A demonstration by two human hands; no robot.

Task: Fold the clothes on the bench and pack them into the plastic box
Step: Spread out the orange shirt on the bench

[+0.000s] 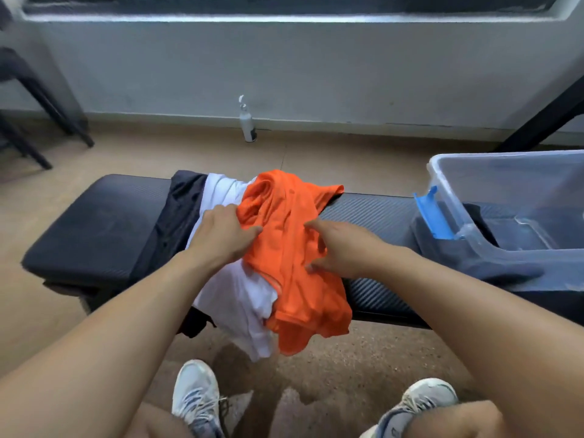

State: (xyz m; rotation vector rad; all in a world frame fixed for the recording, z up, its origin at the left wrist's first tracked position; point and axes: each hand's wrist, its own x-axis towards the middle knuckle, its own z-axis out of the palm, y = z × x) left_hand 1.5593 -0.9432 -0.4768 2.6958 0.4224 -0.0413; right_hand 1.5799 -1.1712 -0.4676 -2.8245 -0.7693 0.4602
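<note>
A crumpled orange shirt (294, 248) lies on top of a white garment (243, 298) and a black garment (177, 216), all draped across the black padded bench (94, 229). My left hand (221, 235) rests on the pile at the orange shirt's left edge, its fingers curled onto the cloth. My right hand (341, 248) lies on the orange shirt's right side, fingers bent and pressing into the fabric. A clear plastic box (512, 172) with a blue latch (433, 213) stands on the bench's right end, with dark cloth under and inside it.
A white spray bottle (247, 121) stands on the floor by the far wall. Black chair legs (41, 121) are at the left, a black frame leg (543, 118) at the right. My two shoes (196, 396) are on the floor before the bench.
</note>
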